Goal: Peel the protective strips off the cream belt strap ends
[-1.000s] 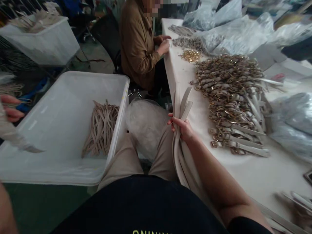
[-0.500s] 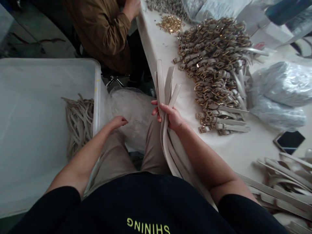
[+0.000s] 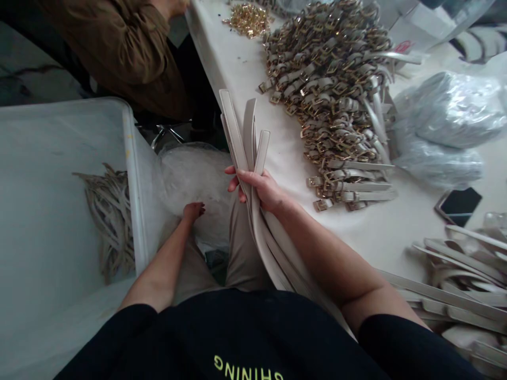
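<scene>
My right hand is closed around a bundle of pale beige straps. Their ends fan out above the thumb, and their long tails hang down past my forearm towards my lap. Over a clear plastic bag is my left hand, its fingers loosely curled with the tips a little apart; nothing shows in it. Left of that hand, a large white plastic bin holds a heap of thin beige strips.
A white-covered table bears a heap of buckled straps, gold metal pieces, plastic-wrapped packs, a phone and more loose straps. A person in a brown jacket sits at the table's far left.
The view has shifted right, so the table and bin appear further left. My left hand has moved slightly down and away from the bin. My right hand keeps the straps.
</scene>
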Tool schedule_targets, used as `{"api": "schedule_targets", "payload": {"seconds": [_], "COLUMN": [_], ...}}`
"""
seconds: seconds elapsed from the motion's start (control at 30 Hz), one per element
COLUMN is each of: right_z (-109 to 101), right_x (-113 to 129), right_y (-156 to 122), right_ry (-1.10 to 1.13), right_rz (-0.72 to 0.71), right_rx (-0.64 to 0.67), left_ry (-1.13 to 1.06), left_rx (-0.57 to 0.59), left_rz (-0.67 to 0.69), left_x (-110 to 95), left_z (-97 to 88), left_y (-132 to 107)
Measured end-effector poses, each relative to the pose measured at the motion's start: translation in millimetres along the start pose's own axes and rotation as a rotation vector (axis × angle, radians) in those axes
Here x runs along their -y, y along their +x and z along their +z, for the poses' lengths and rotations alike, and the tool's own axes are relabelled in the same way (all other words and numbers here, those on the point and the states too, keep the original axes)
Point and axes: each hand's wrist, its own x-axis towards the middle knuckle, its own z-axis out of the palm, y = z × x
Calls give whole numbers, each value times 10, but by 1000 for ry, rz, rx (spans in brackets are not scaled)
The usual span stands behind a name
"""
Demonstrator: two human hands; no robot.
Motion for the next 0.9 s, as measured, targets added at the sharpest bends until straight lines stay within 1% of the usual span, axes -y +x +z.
{"api": "schedule_targets", "payload": {"seconds": [0.07, 0.13, 0.23, 0.33, 0.4, 0.5, 0.57, 0.6, 0.67, 0.77, 0.9], "right_z": [3, 5, 5, 23, 63, 178, 283, 337, 437, 532, 551], "right_x": [-4, -8, -11, -21, -39, -79, -104, -113, -118, -96, -43], "right_y": [8, 16, 21, 9, -13, -69, -119, -145, -193, -249, -280], "right_ry": [0, 4, 21, 27, 16, 33, 61, 64, 46, 21, -40], "right_rz": [5, 19, 45, 113, 190, 253, 241, 232, 212, 142, 54], "right_rx": [-1, 2, 23, 82, 157, 319, 415, 441, 446, 392, 267], "left_ry": [-147, -268, -499, -768, -827, -778, -717, -689, -636, -579, -584], "left_rx": [12, 16, 33, 83, 91, 92, 101, 106, 129, 169, 164], "left_rz": [23, 71, 160, 267, 348, 460, 511, 529, 542, 538, 525], "left_x": [-2, -2, -37, -160, -280, -455, -544, -579, -633, -691, -723], "left_z": [-71, -170, -357, -557, -669, -762, -765, -751, -699, -592, -473], "left_y": [-211, -486, -968, -1484, -1809, -2181, -2318, -2354, -2381, -2376, -2384]}}
